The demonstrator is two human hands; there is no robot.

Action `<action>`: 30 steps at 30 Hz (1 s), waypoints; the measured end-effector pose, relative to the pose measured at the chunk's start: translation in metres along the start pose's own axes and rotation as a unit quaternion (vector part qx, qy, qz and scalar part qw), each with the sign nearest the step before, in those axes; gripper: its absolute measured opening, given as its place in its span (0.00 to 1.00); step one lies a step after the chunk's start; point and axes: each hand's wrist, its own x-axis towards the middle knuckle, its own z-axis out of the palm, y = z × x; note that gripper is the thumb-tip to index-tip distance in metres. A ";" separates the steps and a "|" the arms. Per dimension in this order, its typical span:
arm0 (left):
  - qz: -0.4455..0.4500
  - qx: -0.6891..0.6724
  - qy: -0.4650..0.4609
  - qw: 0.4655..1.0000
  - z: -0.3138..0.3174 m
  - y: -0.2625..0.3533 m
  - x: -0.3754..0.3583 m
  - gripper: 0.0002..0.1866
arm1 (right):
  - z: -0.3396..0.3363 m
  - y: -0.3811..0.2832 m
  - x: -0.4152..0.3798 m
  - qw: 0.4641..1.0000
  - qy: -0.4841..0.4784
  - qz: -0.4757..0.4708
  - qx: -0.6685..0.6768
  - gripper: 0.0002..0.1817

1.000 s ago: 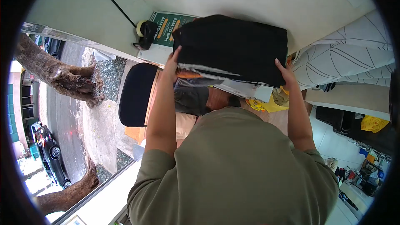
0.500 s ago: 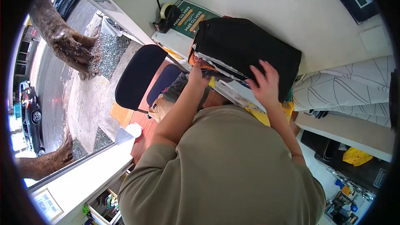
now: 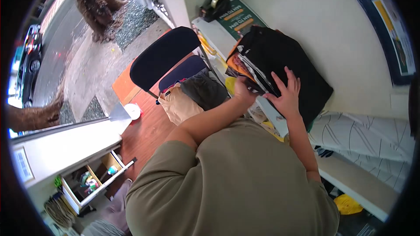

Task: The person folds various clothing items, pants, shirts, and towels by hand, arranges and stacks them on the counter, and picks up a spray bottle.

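Note:
A bulky stack of folded black cloth [image 3: 286, 57] leans by the wall, with orange, white and dark layers showing along its near edge. At the lower corner of those layers, my left hand [image 3: 244, 91] is closed on a dark cloth edge; some of its fingertips are hidden. My right hand [image 3: 287, 95] lies on the black top layer with fingers spread, its thumb pointing toward my left hand. Under the stack is a white surface [image 3: 271, 112].
A dark folding chair [image 3: 166, 57] stands left, holding a peach cloth [image 3: 177, 105] and a grey cloth [image 3: 205, 88]. Behind are a green sign [image 3: 240, 17] and a tape dispenser [image 3: 215, 6]. White patterned fabric [image 3: 363, 133] lies right. An open drawer [image 3: 94, 179] is lower left.
The view has turned, and the stack appears lower and farther right. My left hand has come closer to my right hand, which stays on the black cloth. More orange layering shows.

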 end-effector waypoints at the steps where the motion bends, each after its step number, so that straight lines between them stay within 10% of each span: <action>1: -0.008 -0.001 -0.059 0.998 0.000 -0.007 0.014 0.22 | -0.007 -0.010 0.014 1.000 -0.014 -0.007 -0.026 0.51; 3: -0.024 -0.004 -0.168 0.986 -0.022 -0.016 0.051 0.18 | 0.007 -0.013 0.031 0.994 -0.091 0.028 -0.054 0.55; 6: -0.061 0.202 -0.066 0.975 -0.051 0.004 0.069 0.16 | 0.033 -0.002 0.042 0.981 -0.168 0.034 -0.089 0.63; 9: 0.115 0.403 -0.007 0.908 -0.117 0.037 0.081 0.12 | 0.037 0.002 0.041 0.980 -0.181 0.029 -0.083 0.66; 12: 0.031 0.216 0.416 0.883 -0.257 0.062 0.174 0.20 | 0.047 0.010 0.041 0.980 -0.186 0.020 -0.063 0.68; 16: 0.073 0.140 0.365 0.918 -0.376 0.046 0.225 0.34 | 0.055 0.015 0.040 0.981 -0.183 0.004 -0.068 0.70; 22: 0.098 -0.204 0.427 0.876 -0.287 0.064 0.206 0.40 | 0.065 0.022 0.037 0.984 -0.166 -0.001 -0.060 0.70; 30: 0.335 0.157 0.237 0.898 -0.253 0.091 0.166 0.23 | 0.047 0.013 0.043 0.976 -0.213 0.044 -0.030 0.69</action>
